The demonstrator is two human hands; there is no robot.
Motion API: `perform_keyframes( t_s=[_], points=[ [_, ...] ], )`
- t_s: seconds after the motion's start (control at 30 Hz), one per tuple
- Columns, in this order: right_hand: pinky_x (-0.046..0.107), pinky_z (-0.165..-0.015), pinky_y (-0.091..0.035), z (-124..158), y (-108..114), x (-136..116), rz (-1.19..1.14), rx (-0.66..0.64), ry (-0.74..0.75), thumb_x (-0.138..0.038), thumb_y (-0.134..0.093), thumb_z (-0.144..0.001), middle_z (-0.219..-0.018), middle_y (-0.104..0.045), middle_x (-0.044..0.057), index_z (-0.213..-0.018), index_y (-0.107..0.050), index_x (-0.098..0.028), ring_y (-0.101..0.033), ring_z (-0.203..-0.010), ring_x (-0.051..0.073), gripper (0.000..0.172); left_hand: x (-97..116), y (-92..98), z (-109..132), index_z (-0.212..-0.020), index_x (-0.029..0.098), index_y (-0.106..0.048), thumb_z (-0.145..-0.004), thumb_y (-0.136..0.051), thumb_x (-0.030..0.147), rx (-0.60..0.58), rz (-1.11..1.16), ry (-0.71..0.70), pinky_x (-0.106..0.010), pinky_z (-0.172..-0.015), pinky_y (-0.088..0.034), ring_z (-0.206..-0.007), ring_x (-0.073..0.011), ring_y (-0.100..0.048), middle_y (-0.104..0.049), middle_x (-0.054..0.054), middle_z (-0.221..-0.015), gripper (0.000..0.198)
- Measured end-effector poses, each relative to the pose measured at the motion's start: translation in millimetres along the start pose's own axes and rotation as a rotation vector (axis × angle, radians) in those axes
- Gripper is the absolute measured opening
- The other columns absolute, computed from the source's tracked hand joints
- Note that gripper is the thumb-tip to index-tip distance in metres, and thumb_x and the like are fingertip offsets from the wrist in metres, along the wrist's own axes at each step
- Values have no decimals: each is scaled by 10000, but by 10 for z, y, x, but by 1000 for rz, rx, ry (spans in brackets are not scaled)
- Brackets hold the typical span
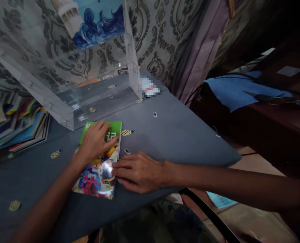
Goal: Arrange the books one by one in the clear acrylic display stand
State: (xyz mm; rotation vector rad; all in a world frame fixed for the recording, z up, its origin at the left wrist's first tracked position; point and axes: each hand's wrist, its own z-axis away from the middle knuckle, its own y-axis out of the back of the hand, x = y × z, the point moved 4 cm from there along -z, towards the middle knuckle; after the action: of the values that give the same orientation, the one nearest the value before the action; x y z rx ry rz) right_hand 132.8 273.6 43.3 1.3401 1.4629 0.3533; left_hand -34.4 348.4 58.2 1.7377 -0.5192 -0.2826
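A colourful closed book [99, 179] lies flat on the grey-blue tablecloth, its cover green at the top with a white character and a bright picture below. My left hand [95, 140] rests on the upper part of the cover with its fingers spread. From the right, my right hand [140, 172] reaches the book's long edge, fingers stretched out and fingertips touching it. The undersides of the right fingertips are hidden.
Behind the book stands a clear acrylic rack [104, 104]. A leaning pile of books [21, 125] sits at the left. The patterned cloth [180, 131] covers the table, whose corner points right. A blue cloth [241, 87] lies beyond, and a teal item [219, 199] is on the floor.
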Motion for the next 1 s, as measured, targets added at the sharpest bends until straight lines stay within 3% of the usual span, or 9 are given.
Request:
perform_keyframes(
  t_s=[0.07,0.13,0.23,0.33,0.47,0.63,1.0],
  points=[
    [285,-794,-567,-50,52,50,-117,-8,87,-221,-499,-974,-1073,-767,74,-1110,-696,-181,-714,-918,167,243,148,-9,21,-1000,177,-584,-908,-594,508,-52,-135,35,-436,-891,-492,-998,-299,-597,-635,-112,-1024,344],
    [267,-790,-561,-115,154,200,-249,57,73,-189,-481,-967,-1020,-777,65,-1113,-698,-163,-714,-873,147,263,263,-26,38,-1015,177,-558,-909,-598,495,-80,-205,45,-446,-886,-489,-1025,-315,-580,-623,-124,-1054,338],
    [250,-745,-546,-219,304,574,-356,266,-145,-205,-490,-959,-870,-766,30,-1069,-715,-152,-691,-760,125,256,361,-44,27,-1015,181,-549,-893,-614,412,-115,-242,74,-456,-881,-491,-1050,-332,-576,-627,-132,-1067,269],
    [262,-755,-546,-282,352,977,-459,481,-384,-208,-490,-966,-880,-750,28,-1058,-703,-150,-696,-811,135,239,419,-31,-22,-1008,166,-564,-876,-609,371,-183,-290,138,-448,-818,-520,-1058,-353,-590,-639,-159,-1093,247],
    [306,-792,-570,-282,306,1284,-645,584,-511,-133,-460,-970,-995,-749,67,-1106,-658,-161,-716,-910,156,242,502,26,-84,-1098,133,-585,-929,-519,339,-263,-351,181,-437,-797,-549,-1155,-365,-596,-647,-192,-1220,274],
    [355,-841,-574,-201,322,1239,-649,533,-508,-123,-458,-971,-1060,-738,84,-1152,-623,-173,-712,-970,176,250,507,43,-106,-1295,95,-544,-931,-514,316,-303,-348,195,-500,-858,-563,-1223,-391,-605,-639,-203,-1323,427],
    [357,-865,-562,-190,329,1218,-655,538,-477,-115,-418,-988,-1083,-736,67,-1183,-583,-201,-704,-987,160,269,439,61,-121,-1330,122,-555,-926,-503,305,-289,-330,162,-448,-771,-594,-1010,-350,-732,-717,-163,-1231,447]
  ],
)
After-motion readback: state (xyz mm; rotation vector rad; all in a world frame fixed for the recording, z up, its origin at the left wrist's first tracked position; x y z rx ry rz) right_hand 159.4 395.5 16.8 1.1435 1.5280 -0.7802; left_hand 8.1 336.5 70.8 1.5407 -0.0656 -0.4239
